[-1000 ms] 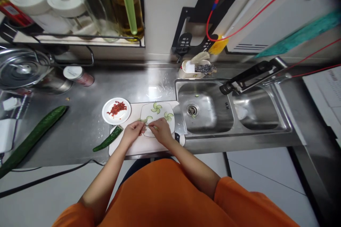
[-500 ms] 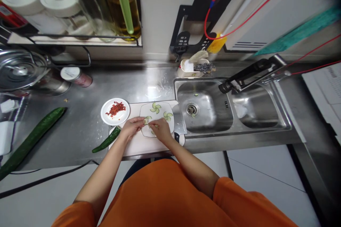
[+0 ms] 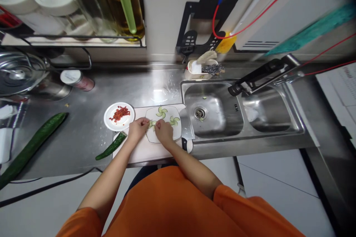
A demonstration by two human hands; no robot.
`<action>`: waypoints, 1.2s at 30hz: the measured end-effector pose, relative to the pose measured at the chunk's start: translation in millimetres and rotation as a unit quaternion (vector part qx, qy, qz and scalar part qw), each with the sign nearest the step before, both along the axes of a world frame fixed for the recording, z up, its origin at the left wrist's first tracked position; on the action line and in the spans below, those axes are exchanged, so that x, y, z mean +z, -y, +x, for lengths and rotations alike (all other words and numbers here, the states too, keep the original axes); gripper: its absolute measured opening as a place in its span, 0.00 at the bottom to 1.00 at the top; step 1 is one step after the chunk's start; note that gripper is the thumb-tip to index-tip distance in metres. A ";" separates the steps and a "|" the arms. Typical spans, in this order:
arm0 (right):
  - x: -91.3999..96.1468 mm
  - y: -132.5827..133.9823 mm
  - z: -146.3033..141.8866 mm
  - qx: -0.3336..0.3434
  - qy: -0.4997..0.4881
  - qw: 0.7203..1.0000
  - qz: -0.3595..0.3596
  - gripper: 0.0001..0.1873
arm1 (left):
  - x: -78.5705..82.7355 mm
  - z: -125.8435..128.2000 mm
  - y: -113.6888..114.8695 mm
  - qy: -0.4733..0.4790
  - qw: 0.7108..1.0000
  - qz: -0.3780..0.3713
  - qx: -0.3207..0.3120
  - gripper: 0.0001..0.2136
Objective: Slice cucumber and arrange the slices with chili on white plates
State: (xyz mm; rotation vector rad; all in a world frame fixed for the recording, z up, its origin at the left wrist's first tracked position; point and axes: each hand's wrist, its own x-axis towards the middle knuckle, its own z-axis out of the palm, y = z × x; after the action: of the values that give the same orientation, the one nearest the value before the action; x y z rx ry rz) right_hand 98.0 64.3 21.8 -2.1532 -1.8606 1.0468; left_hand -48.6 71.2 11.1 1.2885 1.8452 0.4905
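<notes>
Both hands work over the left part of a white plate (image 3: 151, 112), which lies on a pale board (image 3: 139, 152) on the steel desk (image 3: 83, 129). The left hand (image 3: 139, 128) has its grip pressed together at the plate's left edge; whether a slice sits between the fingertips is too small to tell. The right hand (image 3: 164, 132) curls down just beside it, and its grip cannot be made out. Between them lie thin green slices (image 3: 151, 123); two more curved clusters are on the plate, one at the back and one at the right. A knife (image 3: 188, 123) rests along the board's right side, near the sink (image 3: 191, 94). To the left are a round dish (image 3: 107, 121) of red bits (image 3: 121, 113), a short cucumber (image 3: 110, 148) with its cut end at the board, and, well apart, a long cucumber (image 3: 36, 146).
</notes>
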 end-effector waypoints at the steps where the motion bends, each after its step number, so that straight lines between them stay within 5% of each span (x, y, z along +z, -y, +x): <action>1: -0.2 -0.1 -1.0 0.008 0.011 1.000 0.003 0.05 | 0.2 1.0 -0.8 -0.005 1.000 0.001 -0.002 0.11; 36: 3.4 -3.6 -11.8 0.068 0.083 0.994 0.008 0.09 | 5.5 13.9 -7.3 -0.134 0.987 0.040 -0.075 0.10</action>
State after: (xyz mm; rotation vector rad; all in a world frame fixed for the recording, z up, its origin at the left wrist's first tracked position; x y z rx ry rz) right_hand 86.2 67.9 25.3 -2.1929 -2.1063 0.8972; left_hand -34.7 78.5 16.5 1.5987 1.9425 0.3261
